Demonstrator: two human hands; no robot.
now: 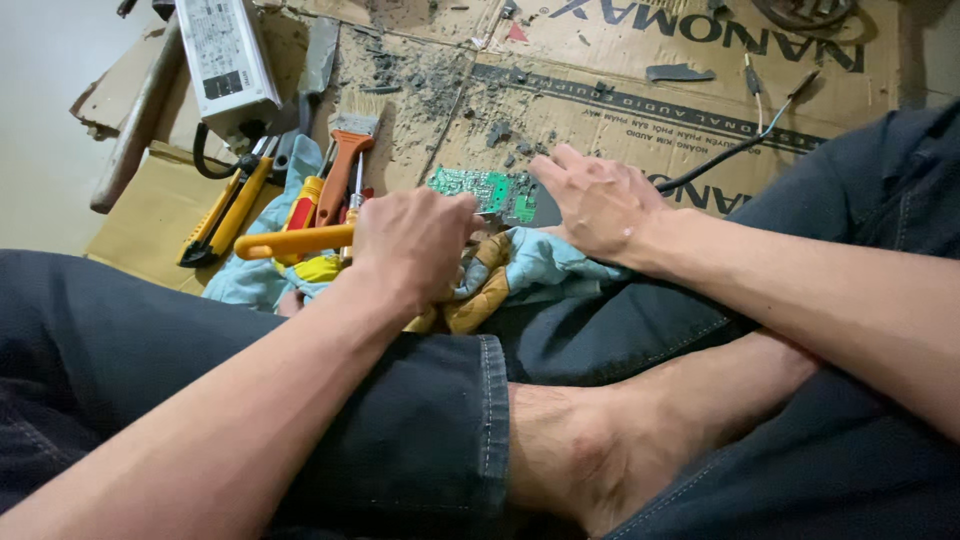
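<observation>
One green circuit board [485,190] on cardboard [640,120], between two hands. Left hand [412,245] clenched around yellow handle [290,241]. Right hand [598,205] loose, fingers spread, pressing board edge. One work glove [490,275] beneath.

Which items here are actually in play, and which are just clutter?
In hand:
- left hand gripping yellow-handled tool
- right hand steadying green circuit board
- work gloves under the board

Lying about:
- yellow utility knife
- orange-handled brush
- white power supply box
- black cable
- wooden handle
- cardboard with debris
</observation>
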